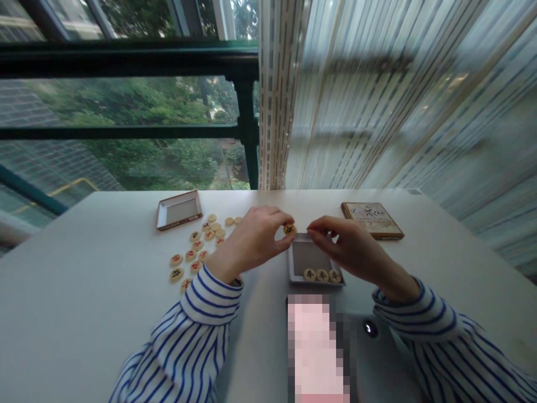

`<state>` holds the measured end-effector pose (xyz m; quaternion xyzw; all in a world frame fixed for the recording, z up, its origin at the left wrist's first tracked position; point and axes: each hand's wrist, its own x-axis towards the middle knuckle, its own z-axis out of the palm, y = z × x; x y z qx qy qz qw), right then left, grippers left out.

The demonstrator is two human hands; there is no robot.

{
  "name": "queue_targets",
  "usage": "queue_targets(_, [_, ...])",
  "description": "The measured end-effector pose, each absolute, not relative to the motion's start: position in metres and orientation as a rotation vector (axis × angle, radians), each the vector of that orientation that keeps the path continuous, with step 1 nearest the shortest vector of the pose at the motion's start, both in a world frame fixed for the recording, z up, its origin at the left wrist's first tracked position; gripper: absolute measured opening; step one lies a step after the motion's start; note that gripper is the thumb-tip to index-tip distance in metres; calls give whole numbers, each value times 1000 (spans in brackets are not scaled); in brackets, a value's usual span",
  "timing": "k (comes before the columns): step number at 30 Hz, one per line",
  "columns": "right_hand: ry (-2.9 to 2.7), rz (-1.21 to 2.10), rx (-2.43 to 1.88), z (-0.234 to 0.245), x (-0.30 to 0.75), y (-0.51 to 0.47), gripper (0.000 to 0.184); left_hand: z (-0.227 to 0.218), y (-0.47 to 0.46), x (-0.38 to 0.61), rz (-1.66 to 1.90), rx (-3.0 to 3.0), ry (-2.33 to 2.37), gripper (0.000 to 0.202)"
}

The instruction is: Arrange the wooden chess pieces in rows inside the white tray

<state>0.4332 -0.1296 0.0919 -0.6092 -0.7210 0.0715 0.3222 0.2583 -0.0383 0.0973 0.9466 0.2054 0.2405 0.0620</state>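
Note:
My left hand [260, 238] pinches a Chinese chess piece [290, 229] with a black character between thumb and forefinger. The piece is held up at the far left corner of an open grey tray [310, 252]. Inside the tray, along its near edge, three chess pieces [322, 275] with black characters lie in a row. My right hand [348, 243] hovers over the tray's right side, thumb and forefinger tips together, and no piece shows between them. Loose chess pieces [197, 245], some red and some black, lie scattered left of my left hand, which hides part of them.
A shallow open box part [179, 211] lies at the back left of the white table [104, 268]. A printed flat box [375, 219] is at the back right. Near me are a pixelated pink area [316, 347] and a dark grey device [373, 358]. A window and curtain stand behind.

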Motion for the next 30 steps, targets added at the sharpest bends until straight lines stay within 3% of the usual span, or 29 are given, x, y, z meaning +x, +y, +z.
queue_targets(14, [-1742, 689, -1492, 84, 447, -127, 27, 89, -52, 275, 730, 2877, 523, 18])
queue_targets(30, [-1696, 816, -1532, 83, 447, -125, 28, 88, -47, 272, 617, 2635, 440, 19])
